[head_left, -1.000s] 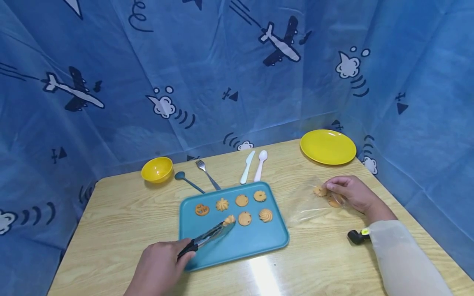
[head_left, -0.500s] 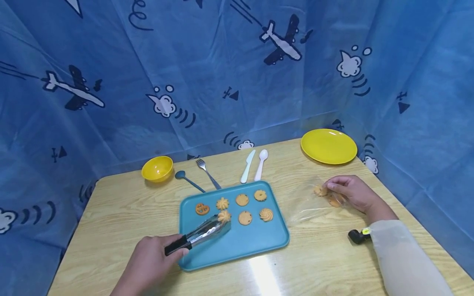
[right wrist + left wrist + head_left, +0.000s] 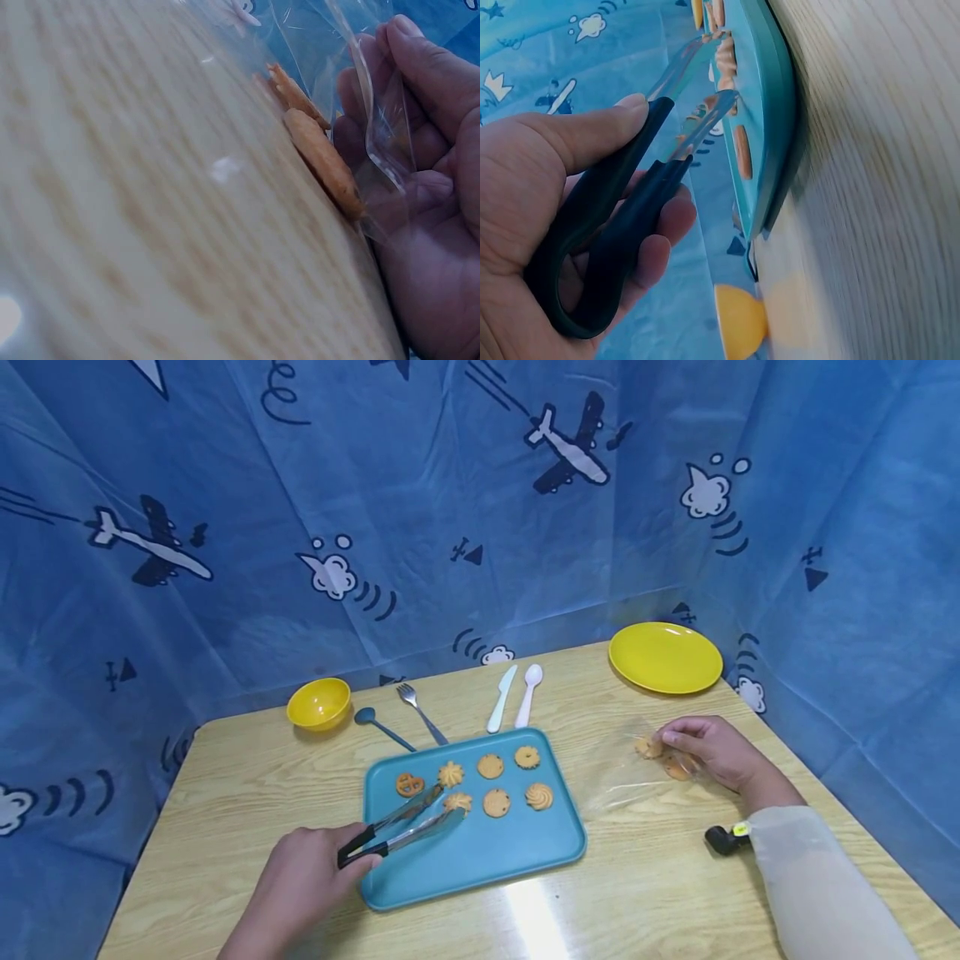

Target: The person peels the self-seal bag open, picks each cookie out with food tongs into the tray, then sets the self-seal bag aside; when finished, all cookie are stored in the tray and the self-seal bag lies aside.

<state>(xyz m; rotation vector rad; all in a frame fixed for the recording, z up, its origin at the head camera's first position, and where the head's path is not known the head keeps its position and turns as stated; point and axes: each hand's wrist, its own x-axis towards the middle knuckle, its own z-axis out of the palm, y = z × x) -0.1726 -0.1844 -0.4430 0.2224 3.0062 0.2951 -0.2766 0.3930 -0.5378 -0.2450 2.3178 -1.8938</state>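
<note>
My left hand (image 3: 300, 872) grips black-handled tongs (image 3: 422, 832) over the teal tray (image 3: 480, 860). The tongs' arms are spread, with a ridged flower-shaped cookie (image 3: 458, 803) lying on the tray at their tips. In the left wrist view, my thumb lies along one handle (image 3: 634, 150) and my fingers curl round the other. Off to the right, my right hand (image 3: 716, 752) pinches the edge of a clear plastic bag (image 3: 618, 768). Inside the bag lie a round cookie (image 3: 326, 161) and a ridged cookie (image 3: 296, 94), both low against the table.
Several other cookies and a pretzel (image 3: 409, 785) sit in two rows on the tray. Behind it lie a dark spoon (image 3: 382, 727), a fork (image 3: 422, 712), a pale knife (image 3: 501, 700) and a pink spoon (image 3: 528, 695). A yellow bowl (image 3: 319, 704) and yellow plate (image 3: 666, 658) stand farther back.
The tongs carried the ridged cookie leftward, then spread and left it on the tray in front of the star-shaped one. My left hand drew back left; the right hand kept still.
</note>
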